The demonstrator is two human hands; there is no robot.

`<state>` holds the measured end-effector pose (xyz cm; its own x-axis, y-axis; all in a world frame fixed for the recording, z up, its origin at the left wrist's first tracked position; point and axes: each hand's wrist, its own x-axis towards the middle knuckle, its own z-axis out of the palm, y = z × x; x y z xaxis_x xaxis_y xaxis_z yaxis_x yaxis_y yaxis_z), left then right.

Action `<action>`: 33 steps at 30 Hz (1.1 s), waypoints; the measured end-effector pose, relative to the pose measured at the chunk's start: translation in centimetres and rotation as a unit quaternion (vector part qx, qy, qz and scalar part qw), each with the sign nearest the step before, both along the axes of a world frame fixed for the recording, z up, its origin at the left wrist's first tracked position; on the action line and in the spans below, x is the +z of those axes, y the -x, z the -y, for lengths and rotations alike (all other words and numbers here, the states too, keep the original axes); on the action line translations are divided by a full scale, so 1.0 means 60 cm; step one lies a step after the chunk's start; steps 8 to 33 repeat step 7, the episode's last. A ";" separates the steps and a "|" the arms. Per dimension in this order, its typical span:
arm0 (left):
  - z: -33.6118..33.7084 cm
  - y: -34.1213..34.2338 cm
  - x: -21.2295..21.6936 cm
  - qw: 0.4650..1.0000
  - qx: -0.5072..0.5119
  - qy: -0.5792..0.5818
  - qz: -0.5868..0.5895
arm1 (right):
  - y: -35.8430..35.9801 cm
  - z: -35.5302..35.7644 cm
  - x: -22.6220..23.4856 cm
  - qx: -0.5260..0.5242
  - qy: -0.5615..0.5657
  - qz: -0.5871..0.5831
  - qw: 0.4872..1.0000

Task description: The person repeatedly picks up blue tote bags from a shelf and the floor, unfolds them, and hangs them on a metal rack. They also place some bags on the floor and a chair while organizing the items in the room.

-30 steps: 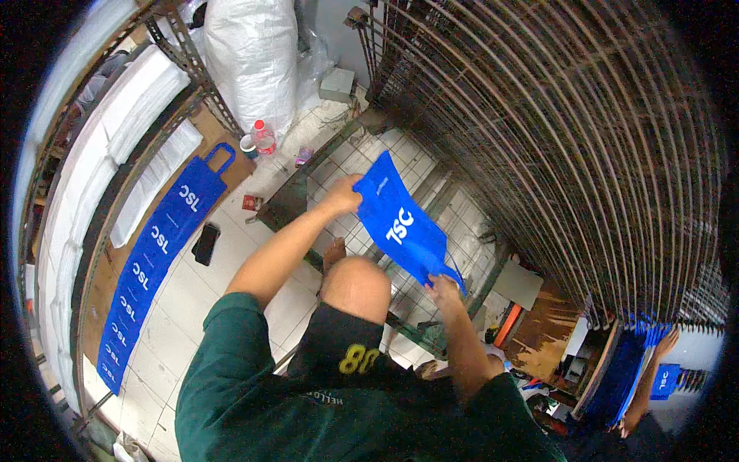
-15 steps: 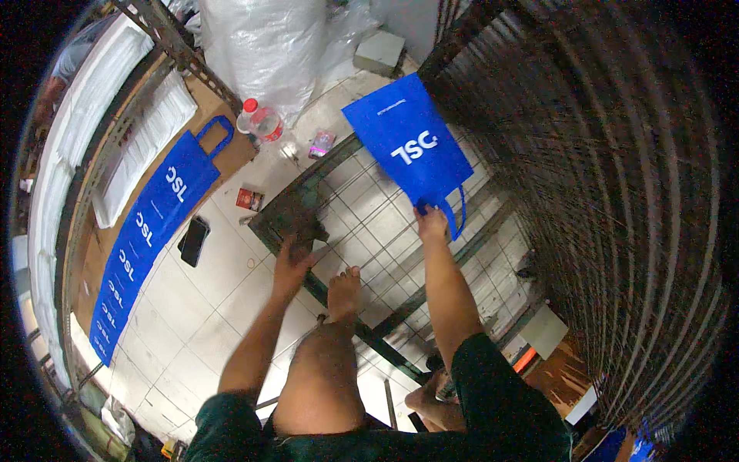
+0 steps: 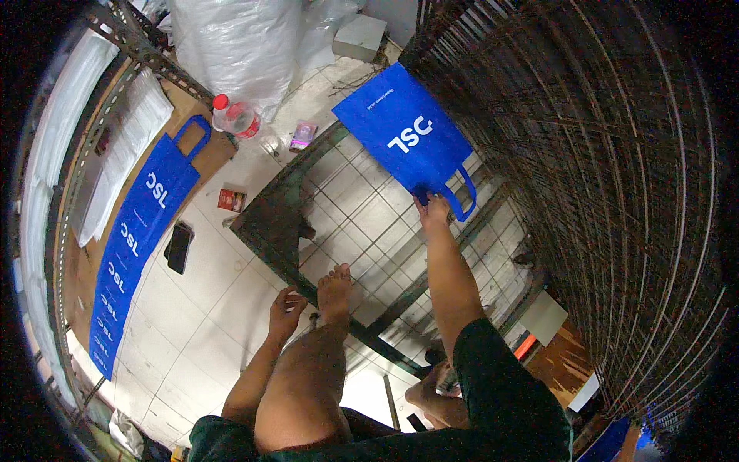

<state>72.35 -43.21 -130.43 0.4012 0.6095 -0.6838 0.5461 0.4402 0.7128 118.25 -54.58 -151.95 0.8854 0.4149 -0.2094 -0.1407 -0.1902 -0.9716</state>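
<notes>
My right hand (image 3: 433, 211) grips the handle end of a blue tote bag (image 3: 392, 115) with white lettering. The bag is stretched out flat away from me over a dark metal frame (image 3: 265, 208), and its loop handle hangs beside my fingers. My left hand (image 3: 287, 314) is next to the frame's near edge, beside my bare foot (image 3: 334, 289). Its fingers are loosely bent and apart, with nothing visible in them. To the left, several matching blue bags (image 3: 127, 239) lie overlapped in a row on brown cardboard.
Tall dark wire racks (image 3: 600, 192) rise along the right. On the tiled floor lie a phone (image 3: 178, 246), a small red box (image 3: 231, 199), a purple packet (image 3: 303, 136) and a red-capped bottle (image 3: 242, 121). A large white sack (image 3: 231, 54) stands at the back. White stacks (image 3: 131, 154) line the left.
My left hand has drawn back toward me from the metal frame's corner and its fingers have bent. My right hand still holds the bag, which has shifted slightly. The whole view has shifted a little.
</notes>
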 end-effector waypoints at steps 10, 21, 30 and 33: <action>0.000 -0.015 0.032 0.999 0.006 -0.036 -0.001 | 0.064 0.011 0.190 -0.166 0.123 -0.434 0.877; 0.000 -0.015 0.032 0.999 0.006 -0.036 -0.001 | 0.064 0.011 0.190 -0.166 0.123 -0.434 0.877; 0.000 -0.015 0.032 0.999 0.006 -0.036 -0.001 | 0.064 0.011 0.190 -0.166 0.123 -0.434 0.877; 0.000 -0.015 0.032 0.999 0.006 -0.036 -0.001 | 0.064 0.011 0.190 -0.166 0.123 -0.434 0.877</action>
